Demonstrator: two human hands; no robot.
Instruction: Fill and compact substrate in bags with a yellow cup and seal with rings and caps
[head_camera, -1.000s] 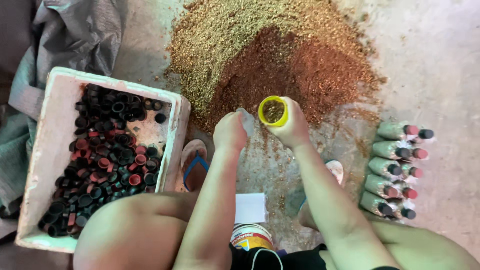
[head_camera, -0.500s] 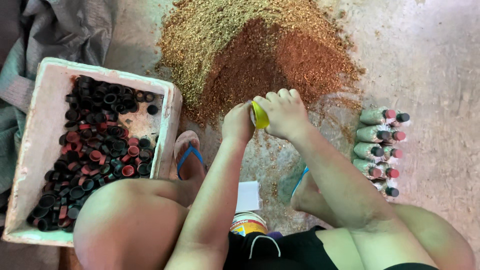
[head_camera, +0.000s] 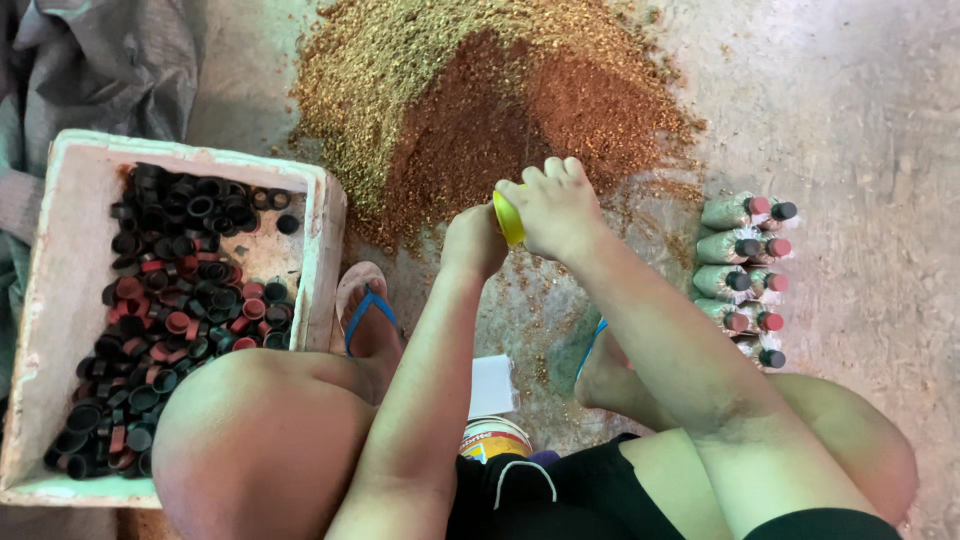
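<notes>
A wide heap of sawdust-like grain (head_camera: 480, 110) covers the concrete floor (head_camera: 860, 120) ahead of the squatting person, pale yellow-brown along the left and top, deep reddish brown in the middle and right. To the left stands a white foam box (head_camera: 55, 300), its bottom thick with black and red ring-shaped caps (head_camera: 165, 300). Grey cloth (head_camera: 90, 60) is bunched behind the box. The person's bare knees fill the bottom of the view, with a foot in a blue-strapped sandal (head_camera: 365, 310) beside the box wall. On the right, well apart from the hands, lies a stack of packed bags (head_camera: 735, 275), each plugged with a red or black cap at its neck. Between the legs a small white card (head_camera: 492, 385) rests on the floor, and just below it sits a round tin lid (head_camera: 495, 438).

At the near edge of the heap the two hands meet. The right hand (head_camera: 558, 210) curls its fingers over a small yellow cup (head_camera: 507, 218), gripping it from the side. The left hand (head_camera: 475, 240) presses against the cup's other side with fingers drawn together; from here I cannot tell whether it also pinches something underneath.
</notes>
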